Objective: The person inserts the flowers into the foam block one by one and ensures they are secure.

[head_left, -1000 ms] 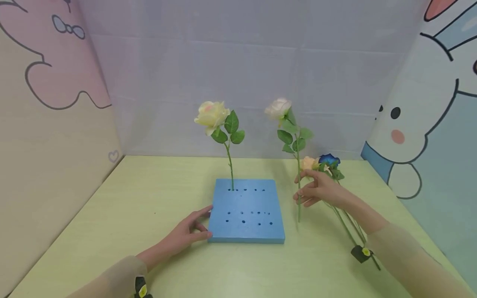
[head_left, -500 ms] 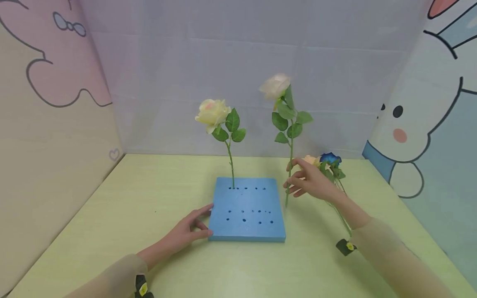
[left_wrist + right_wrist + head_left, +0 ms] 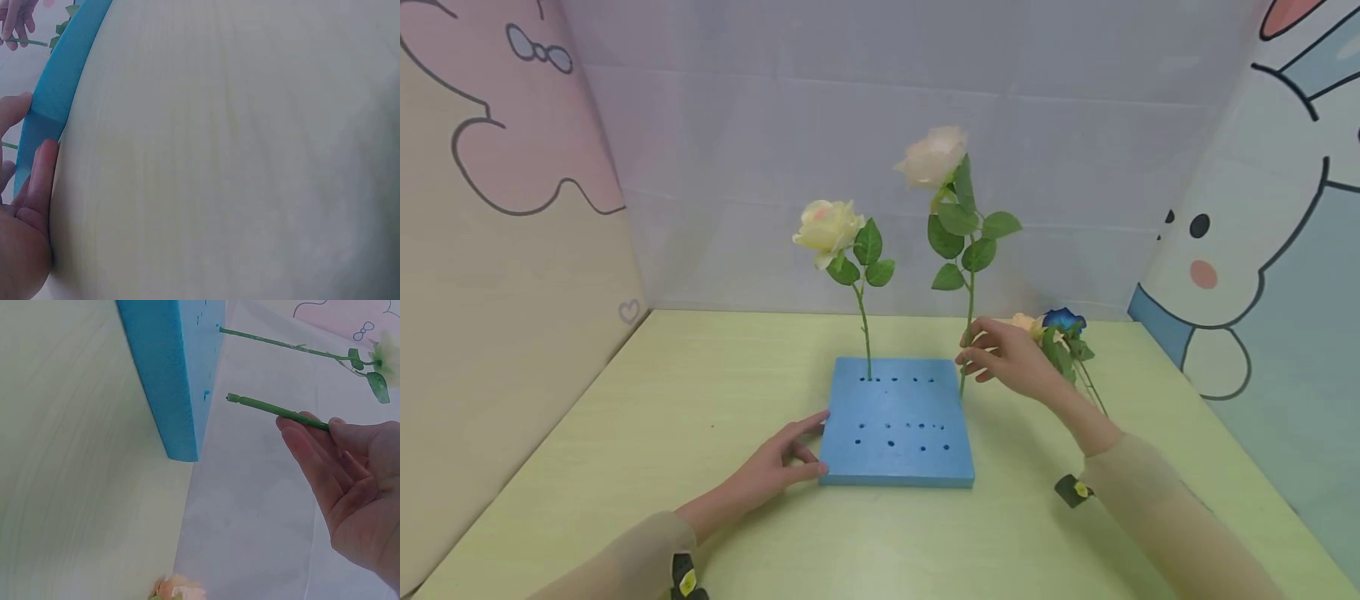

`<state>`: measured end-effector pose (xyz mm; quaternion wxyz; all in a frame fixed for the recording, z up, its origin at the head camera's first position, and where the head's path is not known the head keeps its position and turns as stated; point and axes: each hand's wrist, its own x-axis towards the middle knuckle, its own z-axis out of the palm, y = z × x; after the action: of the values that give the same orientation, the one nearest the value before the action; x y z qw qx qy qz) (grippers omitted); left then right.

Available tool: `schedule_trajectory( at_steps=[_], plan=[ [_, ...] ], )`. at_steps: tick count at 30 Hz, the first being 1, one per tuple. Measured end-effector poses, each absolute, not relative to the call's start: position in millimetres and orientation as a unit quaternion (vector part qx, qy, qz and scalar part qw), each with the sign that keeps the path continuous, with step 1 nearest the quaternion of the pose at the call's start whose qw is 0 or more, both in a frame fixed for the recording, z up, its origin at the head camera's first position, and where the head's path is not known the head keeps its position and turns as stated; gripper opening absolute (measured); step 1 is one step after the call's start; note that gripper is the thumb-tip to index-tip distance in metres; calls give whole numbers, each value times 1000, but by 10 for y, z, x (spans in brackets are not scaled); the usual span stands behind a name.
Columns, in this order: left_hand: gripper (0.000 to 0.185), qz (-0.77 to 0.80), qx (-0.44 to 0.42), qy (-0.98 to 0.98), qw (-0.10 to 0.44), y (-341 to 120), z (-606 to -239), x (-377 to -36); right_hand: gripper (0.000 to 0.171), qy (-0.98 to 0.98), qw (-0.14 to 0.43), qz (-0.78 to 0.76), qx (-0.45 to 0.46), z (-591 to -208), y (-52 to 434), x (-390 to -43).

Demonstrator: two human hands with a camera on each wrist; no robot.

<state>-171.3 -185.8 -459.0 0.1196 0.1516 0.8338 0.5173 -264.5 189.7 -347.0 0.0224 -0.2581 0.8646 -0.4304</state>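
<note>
In the head view, my right hand (image 3: 1011, 358) pinches the green stem of a pale pink-white rose (image 3: 934, 158) between thumb and fingers. The rose stands nearly upright, its lower tip near the right rear edge of a blue board (image 3: 895, 462) with several small holes. From the right wrist, the stem's cut end (image 3: 234, 398) shows a gap away from the board's holed face. A yellow rose (image 3: 827, 229) stands in a hole of the rear row. My left hand (image 3: 775, 458) rests its extended fingers and thumb against the board's left side, also visible in the left wrist view.
On the table (image 3: 625, 433) at the right lie a blue rose (image 3: 1063, 320) and a peach rose (image 3: 1027, 323), their stems partly behind my right arm. A pale cloth wall (image 3: 715, 167) closes the back, with printed panels left and right.
My right hand has carried the pale rose leftward and up, from beside the other flowers to the board's right rear edge. The left hand, board and yellow rose stay in place.
</note>
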Motion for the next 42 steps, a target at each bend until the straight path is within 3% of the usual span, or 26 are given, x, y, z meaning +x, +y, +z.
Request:
schedule_trajectory(
  at_steps=[19,42],
  plan=[
    [76,513,150,837,117,-1843,-4564,-1701,13,844,-67,-459,-268,-3597,1793,-2828],
    [76,515,150,835,121,-1842,-4561,-1703,11,855,-50,-449,-256,-3686,1619,-2900]
  ],
)
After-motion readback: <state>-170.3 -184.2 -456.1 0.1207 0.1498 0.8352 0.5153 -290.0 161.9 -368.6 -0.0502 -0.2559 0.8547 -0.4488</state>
